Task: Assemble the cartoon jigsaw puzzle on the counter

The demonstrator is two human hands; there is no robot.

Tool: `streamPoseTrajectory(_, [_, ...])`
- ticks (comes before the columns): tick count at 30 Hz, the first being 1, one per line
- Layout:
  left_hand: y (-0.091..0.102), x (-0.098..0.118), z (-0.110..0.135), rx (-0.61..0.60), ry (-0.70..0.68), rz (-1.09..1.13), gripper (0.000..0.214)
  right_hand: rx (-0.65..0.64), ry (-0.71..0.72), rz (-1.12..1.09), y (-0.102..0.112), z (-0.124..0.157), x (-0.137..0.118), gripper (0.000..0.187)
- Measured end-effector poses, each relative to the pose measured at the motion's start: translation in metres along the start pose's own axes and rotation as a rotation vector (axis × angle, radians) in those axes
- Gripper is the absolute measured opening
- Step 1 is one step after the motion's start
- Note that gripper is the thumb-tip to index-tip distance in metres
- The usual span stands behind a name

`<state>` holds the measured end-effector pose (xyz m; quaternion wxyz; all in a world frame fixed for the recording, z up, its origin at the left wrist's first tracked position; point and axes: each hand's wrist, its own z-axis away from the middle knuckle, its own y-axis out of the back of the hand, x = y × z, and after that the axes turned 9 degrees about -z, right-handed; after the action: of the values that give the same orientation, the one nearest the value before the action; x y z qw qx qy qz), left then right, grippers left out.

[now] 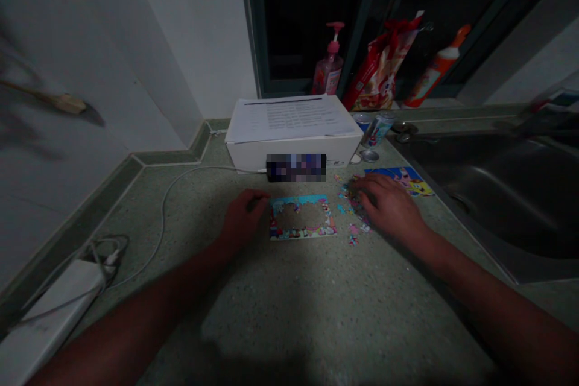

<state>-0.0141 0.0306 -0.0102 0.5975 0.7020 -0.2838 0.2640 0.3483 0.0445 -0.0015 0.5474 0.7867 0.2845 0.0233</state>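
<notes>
A small jigsaw puzzle [302,233] lies flat on the counter, its border joined into a rectangle around a bare middle where the countertop shows. My left hand [244,214] rests just beside the puzzle's left edge, fingers curled in; whether anything is between them is hidden. Loose jigsaw pieces [353,229], pink, blue and other colours, are scattered right of the puzzle. Over that pile is my right hand [391,200], fingers stretched out and the tips among the pieces. Partly behind it lies a blue card with cartoon figures [418,184].
Behind the puzzle, a phone [296,167] leans on a white box [253,151] topped with printed paper. A white cable [163,217] curves leftward near a power strip [67,295]. Cans [379,131] stand right of the box. A sink [493,193] borders the right side. Bottles line the windowsill.
</notes>
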Motion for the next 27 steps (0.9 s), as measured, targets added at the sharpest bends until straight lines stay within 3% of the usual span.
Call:
streamPoseTrajectory(8, [0.001, 0.0, 0.0, 0.005, -0.017, 0.011, 0.024, 0.011, 0.007, 0.077, 0.014, -0.002, 0.004, 0.035])
streamPoseTrajectory(27, [0.001, 0.002, 0.0, -0.012, 0.008, -0.004, 0.024, -0.005, 0.022, 0.088, 0.015, -0.002, 0.0, 0.033])
